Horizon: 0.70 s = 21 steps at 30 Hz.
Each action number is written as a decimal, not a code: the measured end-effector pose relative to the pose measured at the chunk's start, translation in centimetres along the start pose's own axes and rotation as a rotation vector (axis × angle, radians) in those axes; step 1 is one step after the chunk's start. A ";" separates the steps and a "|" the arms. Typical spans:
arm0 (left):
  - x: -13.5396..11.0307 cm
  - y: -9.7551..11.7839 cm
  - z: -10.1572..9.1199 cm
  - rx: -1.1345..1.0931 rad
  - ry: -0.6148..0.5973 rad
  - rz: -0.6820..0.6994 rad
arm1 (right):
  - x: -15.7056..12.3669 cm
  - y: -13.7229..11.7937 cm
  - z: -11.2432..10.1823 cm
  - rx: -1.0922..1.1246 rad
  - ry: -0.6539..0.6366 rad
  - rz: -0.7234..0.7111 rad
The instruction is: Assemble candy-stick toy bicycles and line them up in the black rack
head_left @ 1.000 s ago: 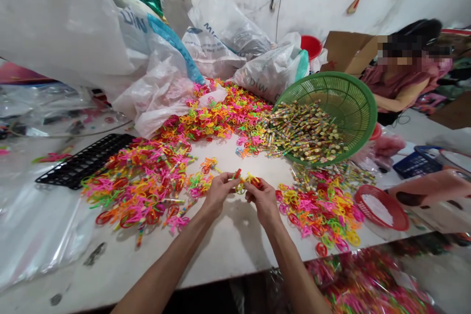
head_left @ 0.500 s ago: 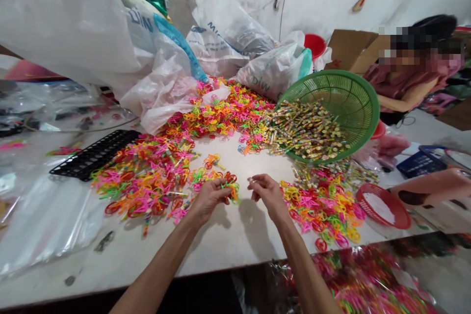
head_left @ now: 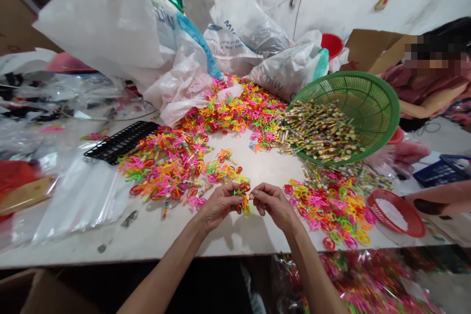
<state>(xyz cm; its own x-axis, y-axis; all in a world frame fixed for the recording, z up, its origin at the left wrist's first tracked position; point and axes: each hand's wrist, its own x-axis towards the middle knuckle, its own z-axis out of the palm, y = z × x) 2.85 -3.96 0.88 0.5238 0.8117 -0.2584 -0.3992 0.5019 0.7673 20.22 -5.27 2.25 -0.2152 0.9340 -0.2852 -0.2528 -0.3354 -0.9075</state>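
My left hand (head_left: pixel 218 204) and my right hand (head_left: pixel 273 203) meet over the white table (head_left: pixel 165 235), near its front edge. Both pinch a small cluster of coloured plastic toy pieces (head_left: pixel 244 199), red, green and yellow, held between the fingertips. A long heap of the same bright plastic pieces (head_left: pixel 176 162) lies to the left and behind. Another pile of plastic pieces (head_left: pixel 331 208) lies just right of my right hand. A tilted green basket (head_left: pixel 362 103) spills several small candy sticks (head_left: pixel 316 130) onto the table behind my hands.
A black slotted tray (head_left: pixel 119 141) lies at the left. Clear plastic sheets (head_left: pixel 73 196) cover the left of the table. Big plastic sacks (head_left: pixel 176 44) crowd the back. A small red basket (head_left: pixel 395 211) stands at the right. Another person (head_left: pixel 434 83) sits at the far right.
My hands parted half a second ago, the left keeping the coloured pieces, and have come together again on them. The camera view has shifted left and down.
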 end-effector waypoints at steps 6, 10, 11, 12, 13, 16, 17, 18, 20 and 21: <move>-2.5 -1.8 -1.3 0.069 0.064 -0.038 | -1.8 2.1 2.1 -0.119 0.001 0.007; -2.7 -2.1 -2.2 0.224 0.236 0.059 | -1.8 4.0 4.2 -0.334 0.207 -0.142; -2.5 -1.7 -2.4 0.245 0.246 0.070 | -1.5 4.2 4.7 -0.337 0.236 -0.156; -2.3 -1.0 -2.7 0.284 0.243 0.076 | -1.0 4.4 5.0 -0.321 0.233 -0.150; -2.1 -0.2 -3.0 0.344 0.233 0.077 | -0.5 4.4 5.1 -0.300 0.202 -0.131; -1.8 2.8 -4.2 0.715 0.267 0.116 | 1.6 3.4 4.2 -0.347 0.010 -0.099; -1.7 3.7 -4.6 0.891 0.332 0.174 | 2.6 2.7 3.3 -0.433 -0.016 -0.133; -1.6 4.5 -5.0 1.074 0.423 0.254 | 3.8 1.9 2.2 -0.561 0.005 -0.175; -0.9 5.3 -5.3 1.424 0.598 0.444 | 6.5 -0.3 -0.9 -0.958 0.190 -0.232; -0.2 5.2 -5.1 1.574 0.626 0.528 | 7.9 -1.5 -2.6 -1.198 0.344 -0.220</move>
<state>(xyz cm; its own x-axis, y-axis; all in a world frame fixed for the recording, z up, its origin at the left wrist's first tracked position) -3.21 0.01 1.92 0.1020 0.9475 0.3032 0.8141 -0.2546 0.5219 21.37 2.96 0.49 0.0234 0.9997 0.0047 0.7970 -0.0158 -0.6038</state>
